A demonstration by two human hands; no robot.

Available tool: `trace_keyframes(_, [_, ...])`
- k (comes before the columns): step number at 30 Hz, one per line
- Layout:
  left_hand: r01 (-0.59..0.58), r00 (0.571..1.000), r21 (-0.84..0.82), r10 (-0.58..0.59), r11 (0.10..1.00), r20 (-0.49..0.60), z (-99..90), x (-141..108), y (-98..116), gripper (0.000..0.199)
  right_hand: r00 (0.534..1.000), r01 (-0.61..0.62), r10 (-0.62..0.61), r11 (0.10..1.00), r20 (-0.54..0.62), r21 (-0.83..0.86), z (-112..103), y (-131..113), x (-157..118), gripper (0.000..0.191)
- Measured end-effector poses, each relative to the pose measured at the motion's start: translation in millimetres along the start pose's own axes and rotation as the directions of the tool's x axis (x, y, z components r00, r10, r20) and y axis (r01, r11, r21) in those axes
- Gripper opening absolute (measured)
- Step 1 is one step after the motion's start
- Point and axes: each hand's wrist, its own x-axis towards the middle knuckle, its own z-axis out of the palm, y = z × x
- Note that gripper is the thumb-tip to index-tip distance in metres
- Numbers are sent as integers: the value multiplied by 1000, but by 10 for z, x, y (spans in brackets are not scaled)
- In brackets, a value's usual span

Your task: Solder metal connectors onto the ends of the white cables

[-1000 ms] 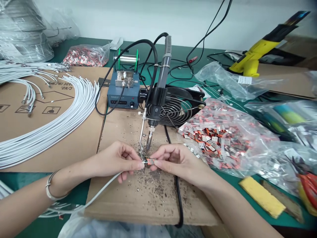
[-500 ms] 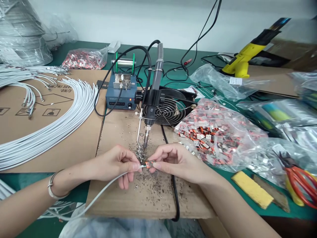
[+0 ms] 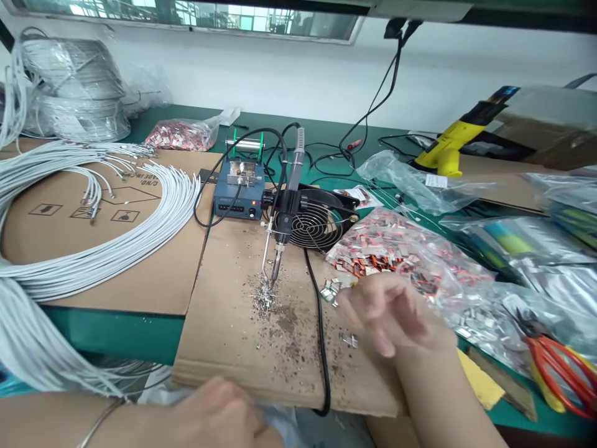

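My right hand (image 3: 394,311), somewhat blurred, hovers over the right side of the brown cardboard (image 3: 233,348). Its fingers are loosely bent and apart, with nothing visible between them. Beside it lie small metal connector shells (image 3: 331,290), and another metal piece (image 3: 349,340) is just below its fingers. My left hand (image 3: 219,414) is low at the cardboard's front edge; its fingers are smeared and partly out of frame. A soldering iron (image 3: 286,211) stands in its holder, tip down above a heap of solder bits (image 3: 265,295).
A blue soldering station (image 3: 237,196) and black fan (image 3: 317,224) stand behind. White cables (image 3: 125,258) lie at left. At right are a bag of orange connectors (image 3: 396,242), red-handled cutters (image 3: 555,367), a yellow sponge (image 3: 480,379) and a yellow heat gun (image 3: 450,146).
My hands have parted: the left moved down toward the front edge, the right moved right. The cable and orange connector they held are no longer seen between them. The view has tilted up.
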Motion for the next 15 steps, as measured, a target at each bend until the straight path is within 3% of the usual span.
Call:
trace_keyframes(2, [-24, 997, 337, -1, 941, 74, 164, -19, 39, 20, 996, 79, -78, 996, -42, 33, -1, -10, 17, 24])
trace_keyframes(4, [-69, 997, 438, 48, 896, 60, 129, -51, 57, 17, 995, 93, -90, 994, -46, 65, 29, -13, 52, 20])
trace_keyframes(5, [-96, 995, 438, 101, 894, 11, 38, -83, 48, 16, 995, 94, -90, 992, -44, 88, 48, -17, 68, 20])
trace_keyframes(7, [-67, 966, 452, 171, 890, -195, -244, -185, -34, 21, 995, 90, -82, 986, -59, 138, 84, -29, 86, 19])
trace_keyframes(9, [205, 876, 497, 68, 843, -477, -574, -335, -218, 25, 993, 95, -81, 979, -88, 180, 107, -43, 87, 19])
trace_keyframes(11, [561, 714, 444, -137, 699, -687, -864, -519, -464, 32, 987, 104, -74, 971, -146, 214, 114, -48, 80, 19])
trace_keyframes(12, [709, 610, 398, -221, 582, -761, -975, -616, -586, 36, 982, 101, -61, 969, -176, 227, 112, -45, 77, 19])
trace_keyframes(14, [869, 474, 351, -389, 348, -790, -1119, -795, -785, 40, 971, 95, -35, 964, -235, 247, 99, -30, 74, 19])
trace_keyframes(15, [886, 453, 343, -424, 313, -784, -1155, -866, -852, 39, 968, 98, -32, 962, -250, 254, 91, -20, 75, 19])
